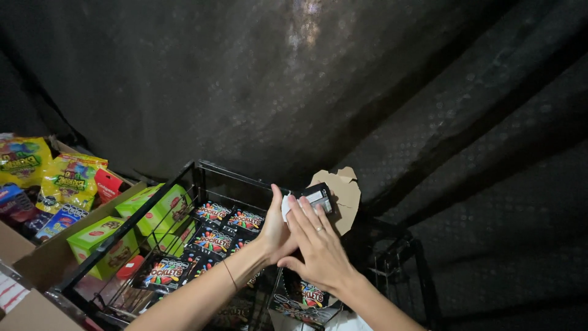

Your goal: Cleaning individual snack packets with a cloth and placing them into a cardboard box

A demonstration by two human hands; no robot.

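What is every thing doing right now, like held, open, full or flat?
Left hand: raised, fingers around the small pack.
Right hand: open, fingers flat against the pack.
Small black pack: held between both hands.
Torn cardboard: behind the pack, ragged-edged.
Wire rack: filled with black candy packs.
Green boxes: upright beside the rack.
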